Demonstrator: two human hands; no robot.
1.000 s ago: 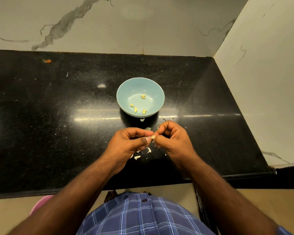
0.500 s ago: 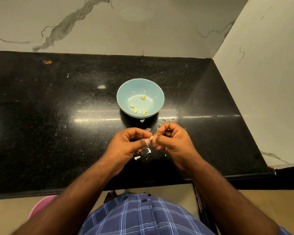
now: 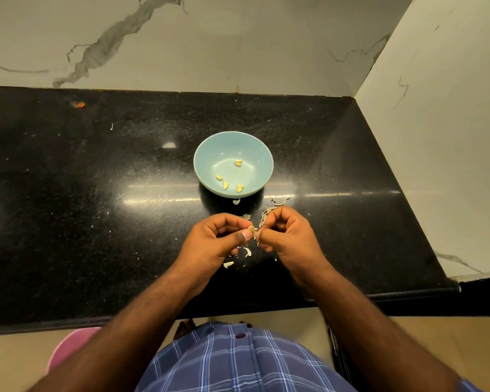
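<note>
Centrally, garlic clove [image 3: 251, 229], pinched between fingers [image 3: 245, 236]

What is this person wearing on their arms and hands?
The left hand and right hand are bare: no gloves, rings or watch show. Both forearms are uncovered. The blue checked shirt has dark buttons; a sleeve edge shows at bottom right.
</note>
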